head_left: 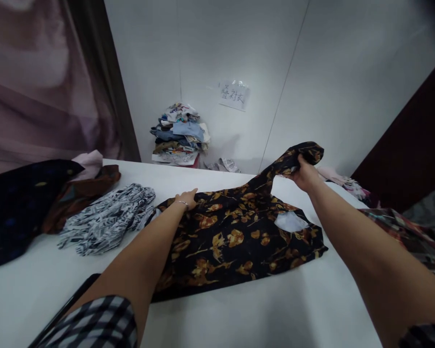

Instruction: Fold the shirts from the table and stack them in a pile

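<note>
A black shirt point(221, 237) with a brown and gold flower print lies spread on the white table. My right hand point(304, 175) is closed around one of its sleeves point(288, 157), which is lifted off the tabletop, with the cuff end flopping over. On the shirt's far left part rests my left hand point(187, 199), its fingers stretched out against the cloth; some of them are hidden. A pale patch point(292, 221) shows on the shirt's right side.
A crumpled black-and-white patterned garment point(108, 217) lies left of the shirt, beside brown point(83, 191) and dark navy point(18, 208) clothes. A clothes pile point(183, 133) stands by the wall beyond the table point(239, 319). Plaid cloth point(409, 237) lies at right.
</note>
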The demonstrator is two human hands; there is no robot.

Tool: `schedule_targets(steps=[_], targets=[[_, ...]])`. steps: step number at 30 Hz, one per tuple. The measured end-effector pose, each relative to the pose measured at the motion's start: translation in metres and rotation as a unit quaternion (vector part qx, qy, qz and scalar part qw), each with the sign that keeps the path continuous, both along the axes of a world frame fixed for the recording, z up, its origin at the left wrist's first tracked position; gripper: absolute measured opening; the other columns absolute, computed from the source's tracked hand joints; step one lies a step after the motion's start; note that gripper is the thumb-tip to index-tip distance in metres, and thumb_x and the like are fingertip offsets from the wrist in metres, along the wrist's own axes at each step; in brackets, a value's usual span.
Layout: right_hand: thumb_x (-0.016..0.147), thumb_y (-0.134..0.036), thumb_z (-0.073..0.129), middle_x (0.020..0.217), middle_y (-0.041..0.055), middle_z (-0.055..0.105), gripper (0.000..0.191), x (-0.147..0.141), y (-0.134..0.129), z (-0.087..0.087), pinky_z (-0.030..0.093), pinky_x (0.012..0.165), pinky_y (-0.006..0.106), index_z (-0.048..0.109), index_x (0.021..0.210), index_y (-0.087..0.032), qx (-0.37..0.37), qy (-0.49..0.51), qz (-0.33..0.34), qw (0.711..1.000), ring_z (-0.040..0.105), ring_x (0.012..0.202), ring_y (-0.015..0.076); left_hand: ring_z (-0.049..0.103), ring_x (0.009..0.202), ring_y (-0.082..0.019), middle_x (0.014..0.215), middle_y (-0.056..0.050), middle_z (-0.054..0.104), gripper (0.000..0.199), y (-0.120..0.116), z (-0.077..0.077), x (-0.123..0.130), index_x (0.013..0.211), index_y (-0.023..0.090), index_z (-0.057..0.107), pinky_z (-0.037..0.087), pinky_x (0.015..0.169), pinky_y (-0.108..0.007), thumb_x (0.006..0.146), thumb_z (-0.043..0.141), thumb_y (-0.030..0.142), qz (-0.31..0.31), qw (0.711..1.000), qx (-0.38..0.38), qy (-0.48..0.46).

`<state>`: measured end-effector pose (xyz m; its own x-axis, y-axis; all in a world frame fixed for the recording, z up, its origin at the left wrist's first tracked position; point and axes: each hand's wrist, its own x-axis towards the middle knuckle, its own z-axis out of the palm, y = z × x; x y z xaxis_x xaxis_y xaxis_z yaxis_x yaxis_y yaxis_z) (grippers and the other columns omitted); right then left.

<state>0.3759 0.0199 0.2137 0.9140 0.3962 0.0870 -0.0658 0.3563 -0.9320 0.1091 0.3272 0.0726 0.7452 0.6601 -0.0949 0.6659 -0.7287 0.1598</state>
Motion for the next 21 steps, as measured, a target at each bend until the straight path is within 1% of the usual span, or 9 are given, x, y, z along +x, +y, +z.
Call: schedule_targets(steps=[2,5,7,10,12,14,17,19,21], targets=[[0.096,-0.037,0.051,0.098,0.0051,0.070,0.017,-0.001,0.003,0.001,0.062,0.076,0.046,0.058,0.102,-0.022,-0.009,0.012,-0.010,1.000,0.068,0.088,0.0206,0.058,0.121,-0.033,0.131,-0.015,0.064,0.067,0.003,0.003,0.001,0.142,0.023,0.049,0.039,0.103,-0.050,0.075,0.058,0.025,0.006,1.000,0.008,0.011],[0.097,-0.035,0.049,0.094,0.0044,0.069,0.016,-0.004,0.004,0.008,0.061,0.078,0.046,0.058,0.099,-0.021,-0.022,0.030,-0.027,0.999,0.068,0.086,0.0192,0.061,0.114,-0.032,0.117,-0.012,0.071,0.047,0.006,0.014,0.000,0.120,0.023,0.067,0.040,0.100,-0.047,0.074,0.057,0.023,0.020,0.999,0.034,0.006],[0.099,-0.034,0.046,0.091,0.0041,0.069,0.018,-0.005,0.001,0.016,0.061,0.080,0.045,0.057,0.099,-0.020,-0.012,0.033,-0.034,0.999,0.067,0.087,0.0181,0.060,0.115,-0.032,0.119,-0.014,0.069,0.042,0.006,0.026,-0.005,0.114,0.021,0.069,0.041,0.098,-0.045,0.075,0.054,0.022,0.034,0.997,0.066,-0.014],[0.101,-0.033,0.043,0.089,0.0047,0.069,0.022,-0.008,-0.011,0.028,0.060,0.078,0.044,0.057,0.102,-0.017,0.027,0.025,-0.053,0.998,0.068,0.086,0.0177,0.058,0.117,-0.031,0.125,-0.016,0.065,0.040,0.002,0.051,-0.022,0.115,0.016,0.066,0.043,0.094,-0.040,0.079,0.051,0.022,0.041,0.992,0.109,-0.052],[0.102,-0.031,0.042,0.088,0.0045,0.070,0.021,-0.012,-0.026,0.033,0.061,0.075,0.043,0.058,0.102,-0.016,0.053,0.020,-0.071,0.996,0.068,0.083,0.0173,0.059,0.115,-0.030,0.122,-0.015,0.066,0.035,-0.006,0.066,-0.039,0.112,0.015,0.065,0.043,0.094,-0.037,0.082,0.050,0.024,0.030,0.989,0.124,-0.069],[0.101,-0.027,0.042,0.089,0.0041,0.071,0.020,-0.019,-0.047,0.034,0.061,0.073,0.041,0.059,0.100,-0.018,0.072,0.013,-0.082,0.994,0.068,0.082,0.0167,0.061,0.109,-0.029,0.116,-0.013,0.068,0.030,-0.020,0.078,-0.059,0.108,0.016,0.065,0.042,0.093,-0.037,0.083,0.051,0.026,0.013,0.985,0.148,-0.083],[0.096,-0.022,0.047,0.101,0.0052,0.072,0.017,-0.035,-0.087,0.023,0.061,0.072,0.037,0.063,0.100,-0.021,0.078,-0.011,-0.087,0.993,0.069,0.088,0.0174,0.062,0.098,-0.029,0.106,-0.010,0.070,0.026,-0.053,0.081,-0.092,0.106,0.018,0.064,0.043,0.087,-0.036,0.083,0.052,0.024,-0.024,0.977,0.193,-0.092],[0.091,-0.021,0.053,0.112,0.0048,0.071,0.016,-0.049,-0.119,0.005,0.062,0.071,0.036,0.065,0.101,-0.025,0.060,-0.032,-0.099,0.993,0.069,0.095,0.0189,0.062,0.093,-0.028,0.102,-0.009,0.070,0.025,-0.079,0.073,-0.114,0.104,0.019,0.064,0.043,0.084,-0.036,0.083,0.050,0.019,-0.076,0.975,0.196,-0.071],[0.084,-0.024,0.061,0.119,0.0031,0.069,0.017,-0.062,-0.151,-0.020,0.064,0.068,0.036,0.065,0.100,-0.028,0.009,-0.053,-0.112,0.992,0.068,0.099,0.0212,0.063,0.093,-0.027,0.101,-0.010,0.069,0.025,-0.106,0.058,-0.134,0.102,0.019,0.064,0.043,0.084,-0.037,0.082,0.049,0.014,-0.152,0.972,0.174,-0.038]])
